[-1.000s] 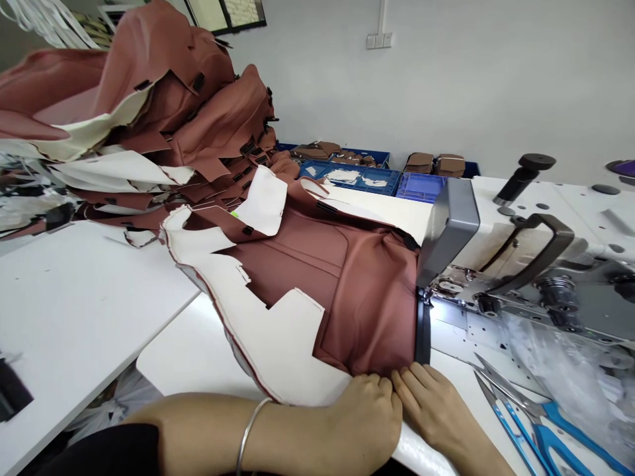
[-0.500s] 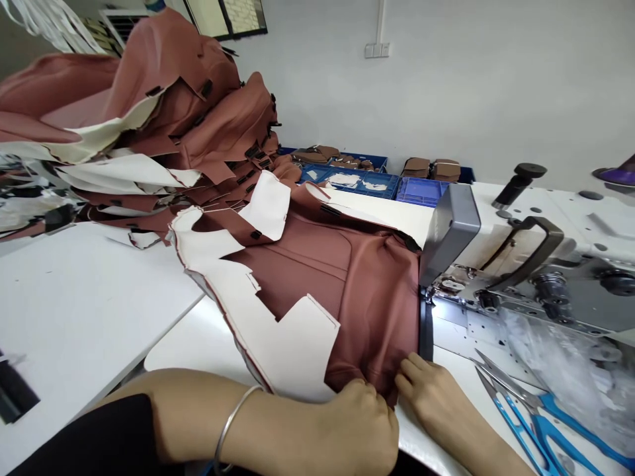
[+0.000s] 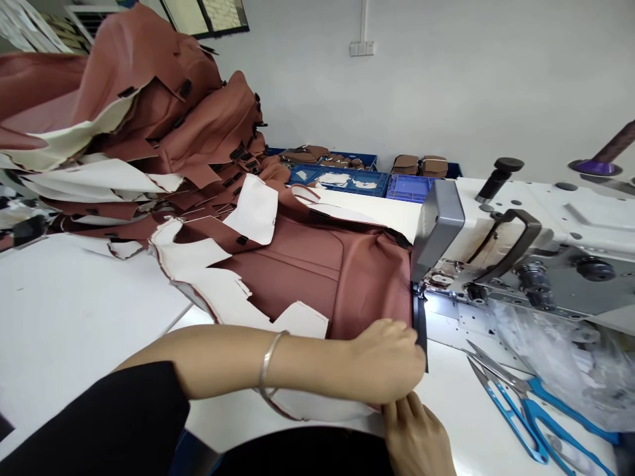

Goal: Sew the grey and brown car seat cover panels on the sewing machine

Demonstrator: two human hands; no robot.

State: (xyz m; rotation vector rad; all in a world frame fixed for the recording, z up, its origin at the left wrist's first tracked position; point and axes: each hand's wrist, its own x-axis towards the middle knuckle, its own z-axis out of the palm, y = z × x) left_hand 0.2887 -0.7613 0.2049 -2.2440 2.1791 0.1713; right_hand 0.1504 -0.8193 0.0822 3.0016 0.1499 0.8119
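A reddish-brown cover piece (image 3: 292, 271) with white backing lies across the table, its right edge beside a black strip (image 3: 419, 330) that runs under the sewing machine head (image 3: 436, 231). My left hand (image 3: 389, 360), bracelet on the wrist, is closed on the cover's right edge near the black strip; its fingertips are turned away. Just below it, my right hand (image 3: 417, 433) has its fingers bent at the cover's lower corner, partly hidden under my left hand. What its fingertips pinch is mostly hidden.
Blue-handled scissors (image 3: 526, 390) and snips (image 3: 506, 410) lie right of my hands, near clear plastic (image 3: 550, 350). A tall heap of reddish-brown covers (image 3: 163, 99) with black clips rises at the left. Blue crates (image 3: 357, 182) with brown pieces stand by the wall.
My left hand has moved up and right along the cover's edge, over the place where my right hand was. My right hand has shifted down. The view has turned slightly right.
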